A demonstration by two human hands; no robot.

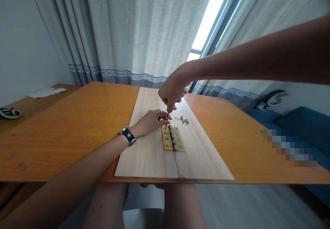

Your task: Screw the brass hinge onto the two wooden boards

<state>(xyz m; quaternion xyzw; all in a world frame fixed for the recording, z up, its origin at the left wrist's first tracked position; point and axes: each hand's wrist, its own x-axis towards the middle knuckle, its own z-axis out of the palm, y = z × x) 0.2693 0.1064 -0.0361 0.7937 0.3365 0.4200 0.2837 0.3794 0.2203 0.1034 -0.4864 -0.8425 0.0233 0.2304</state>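
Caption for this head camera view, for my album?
Left hand and right hand meet above a brass hinge on two pale boards, loose screws beside it.

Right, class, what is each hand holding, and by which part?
Left hand: a small screw, pinched at its shank. Right hand: a thin shaft, gripped at its top.

Brass hinge (173, 138) across two boards (146, 153) — (screws (183, 120) nearby)

Loose screws (183, 120) lie in the right hand's (171, 95) path rightward. Brass hinge (173, 138) obstructs the left hand's (145, 122) way along the board (146, 153); free room remains above both hands.
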